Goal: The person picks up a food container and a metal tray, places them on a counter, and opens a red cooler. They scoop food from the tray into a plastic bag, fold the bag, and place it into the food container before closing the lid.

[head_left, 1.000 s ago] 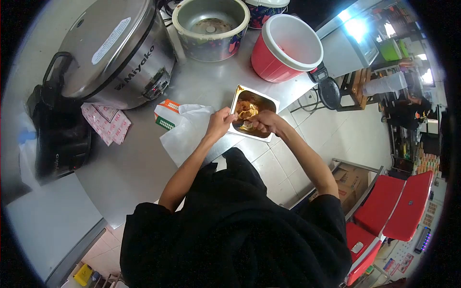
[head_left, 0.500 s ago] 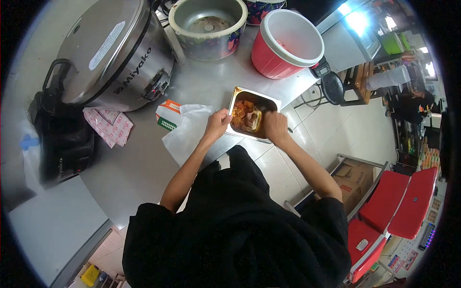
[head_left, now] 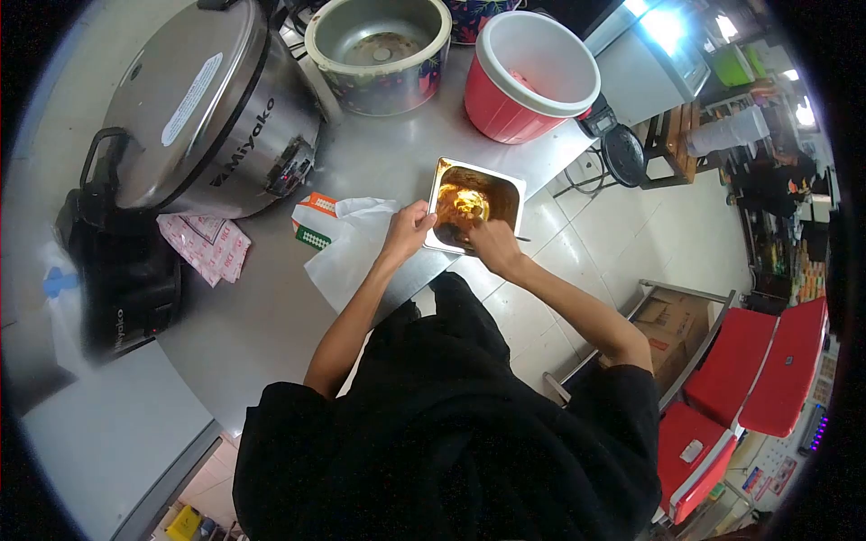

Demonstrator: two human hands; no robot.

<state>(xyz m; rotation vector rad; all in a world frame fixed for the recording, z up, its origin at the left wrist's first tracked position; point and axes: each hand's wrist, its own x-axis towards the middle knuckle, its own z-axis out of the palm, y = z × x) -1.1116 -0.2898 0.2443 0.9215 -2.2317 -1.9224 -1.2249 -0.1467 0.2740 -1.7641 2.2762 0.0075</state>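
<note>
Fingers [head_left: 420,215] of the left hand [head_left: 408,231] tight on the steel pan [head_left: 507,185], those of the right hand [head_left: 492,245] around a thin utensil [head_left: 521,239].

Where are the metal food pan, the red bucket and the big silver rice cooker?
metal food pan [head_left: 502,191]: head view, on its bare inner wall near the far right corner.
red bucket [head_left: 492,106]: head view, on its red outer side.
rice cooker [head_left: 180,99]: head view, on its lid.
</note>
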